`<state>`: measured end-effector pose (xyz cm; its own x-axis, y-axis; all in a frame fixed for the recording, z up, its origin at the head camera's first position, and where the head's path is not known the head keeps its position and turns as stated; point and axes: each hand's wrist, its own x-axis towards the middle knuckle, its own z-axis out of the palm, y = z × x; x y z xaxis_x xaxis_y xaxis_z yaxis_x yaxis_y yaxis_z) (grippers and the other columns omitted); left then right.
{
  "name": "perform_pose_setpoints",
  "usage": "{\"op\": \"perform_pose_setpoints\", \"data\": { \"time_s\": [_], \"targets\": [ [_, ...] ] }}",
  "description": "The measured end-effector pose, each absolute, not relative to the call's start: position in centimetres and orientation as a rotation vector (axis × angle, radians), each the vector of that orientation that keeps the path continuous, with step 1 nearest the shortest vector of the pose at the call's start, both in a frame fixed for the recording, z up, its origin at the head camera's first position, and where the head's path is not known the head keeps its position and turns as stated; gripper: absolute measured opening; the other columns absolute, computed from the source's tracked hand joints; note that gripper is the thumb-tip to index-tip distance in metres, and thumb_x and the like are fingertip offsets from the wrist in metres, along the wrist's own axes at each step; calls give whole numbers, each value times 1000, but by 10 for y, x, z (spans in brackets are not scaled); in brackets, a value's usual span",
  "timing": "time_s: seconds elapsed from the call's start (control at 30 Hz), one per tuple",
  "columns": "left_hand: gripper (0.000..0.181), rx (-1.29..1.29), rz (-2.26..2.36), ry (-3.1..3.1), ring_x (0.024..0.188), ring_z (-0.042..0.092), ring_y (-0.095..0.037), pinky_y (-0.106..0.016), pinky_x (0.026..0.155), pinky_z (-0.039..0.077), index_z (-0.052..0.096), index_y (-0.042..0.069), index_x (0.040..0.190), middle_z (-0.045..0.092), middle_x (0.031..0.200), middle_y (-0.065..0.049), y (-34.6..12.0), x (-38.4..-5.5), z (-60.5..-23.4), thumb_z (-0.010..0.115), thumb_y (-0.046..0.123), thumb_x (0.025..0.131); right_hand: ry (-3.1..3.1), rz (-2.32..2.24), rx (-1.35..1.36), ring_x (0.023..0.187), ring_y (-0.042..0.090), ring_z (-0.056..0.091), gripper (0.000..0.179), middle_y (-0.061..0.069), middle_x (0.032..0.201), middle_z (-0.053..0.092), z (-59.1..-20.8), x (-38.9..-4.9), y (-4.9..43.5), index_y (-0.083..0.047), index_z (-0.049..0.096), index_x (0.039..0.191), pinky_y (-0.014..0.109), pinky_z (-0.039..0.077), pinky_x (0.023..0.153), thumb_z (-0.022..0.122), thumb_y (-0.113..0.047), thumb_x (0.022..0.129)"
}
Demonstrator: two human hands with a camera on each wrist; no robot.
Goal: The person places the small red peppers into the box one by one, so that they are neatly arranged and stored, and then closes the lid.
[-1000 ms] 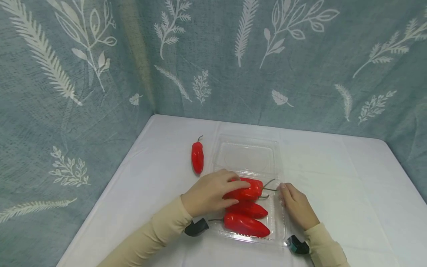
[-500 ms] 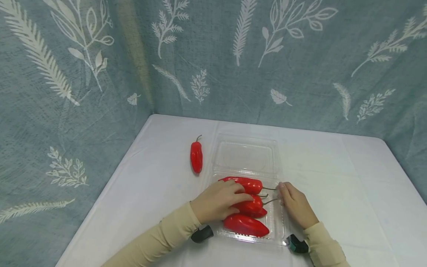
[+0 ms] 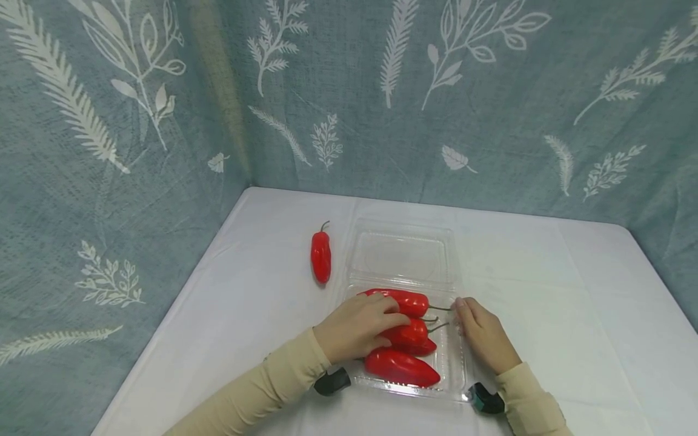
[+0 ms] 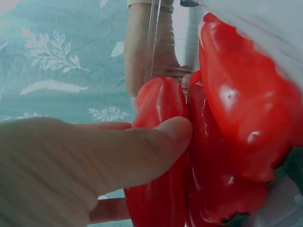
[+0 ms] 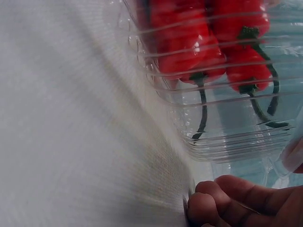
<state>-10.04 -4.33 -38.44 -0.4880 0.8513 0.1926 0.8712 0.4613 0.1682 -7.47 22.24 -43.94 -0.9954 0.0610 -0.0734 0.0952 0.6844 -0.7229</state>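
Note:
Several red peppers lie in a clear plastic clamshell container (image 3: 455, 369), whose lid stands open behind. My left hand (image 3: 357, 327) reaches in from the left and grips a red pepper (image 3: 417, 332) among the others, its stem toward the right. The left wrist view shows the thumb across this pepper (image 4: 161, 101), with fingers behind it and other peppers (image 4: 246, 99) alongside. At the container's right edge, my right hand (image 3: 484, 333) pinches the rim; in the right wrist view the thumb touches the plastic, and curled fingers (image 5: 203, 205) sit below it.
One more red pepper (image 3: 321, 257) lies on the white tablecloth (image 3: 272, 254), left of the lid (image 3: 403, 251). In the front of the container rests a pepper (image 3: 402, 368) pointing right. A patterned blue-green curtain (image 3: 349, 91) hangs behind and left of the table.
My left hand has brought its pepper toward the front of the container, down over the peppers in the middle; it barely moves in the last half second. The right hand has stayed at the rim.

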Motion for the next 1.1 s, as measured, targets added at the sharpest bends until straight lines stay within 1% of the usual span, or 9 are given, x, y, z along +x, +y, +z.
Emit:
{"op": "perform_pose_setpoints", "data": {
  "time_s": [0.23, 0.43, 0.67, 0.9, 1.1],
  "targets": [
    [44, -1522, -349, -2612, 100, 58, -12, -25, 86, 50, 64, 22, 119, 63, 108, 3, -45, -100, -383, 79, 27, 78, 2842, -1225, 134, 72, 14, 51, 41, 0, 70, 53, -438, -75, 221, -8, 58, 102, 29, 41, 69, 32, -40, 104],
    [45, -1516, -335, -2625, 103, 57, -13, -27, 87, 50, 63, 22, 119, 61, 109, 2, -45, -100, -383, 80, 27, 77, 2839, -1223, 134, 71, 14, 51, 41, 0, 70, 53, -438, -74, 221, -9, 57, 100, 29, 41, 68, 32, -40, 104],
    [50, -1506, -310, -2678, 103, 56, -13, -28, 87, 50, 60, 23, 122, 60, 110, 2, -45, -100, -382, 81, 29, 76, 2839, -1233, 134, 71, 14, 51, 40, 0, 69, 53, -440, -75, 221, -9, 56, 97, 29, 41, 69, 32, -40, 104],
    [56, -1484, -321, -2722, 105, 56, -13, -29, 91, 49, 58, 21, 126, 60, 114, 1, -45, -100, -377, 80, 32, 76, 2828, -1222, 134, 72, 14, 51, 42, 0, 70, 53, -439, -74, 222, -9, 57, 102, 30, 41, 69, 31, -42, 104],
    [53, -1480, -353, -2736, 106, 56, -14, -30, 91, 49, 58, 21, 125, 60, 116, 1, -47, -102, -372, 79, 30, 77, 2827, -1209, 147, 71, 15, 51, 42, 0, 70, 53, -438, -74, 221, -9, 56, 102, 30, 42, 69, 30, -43, 103]
  ]
}}
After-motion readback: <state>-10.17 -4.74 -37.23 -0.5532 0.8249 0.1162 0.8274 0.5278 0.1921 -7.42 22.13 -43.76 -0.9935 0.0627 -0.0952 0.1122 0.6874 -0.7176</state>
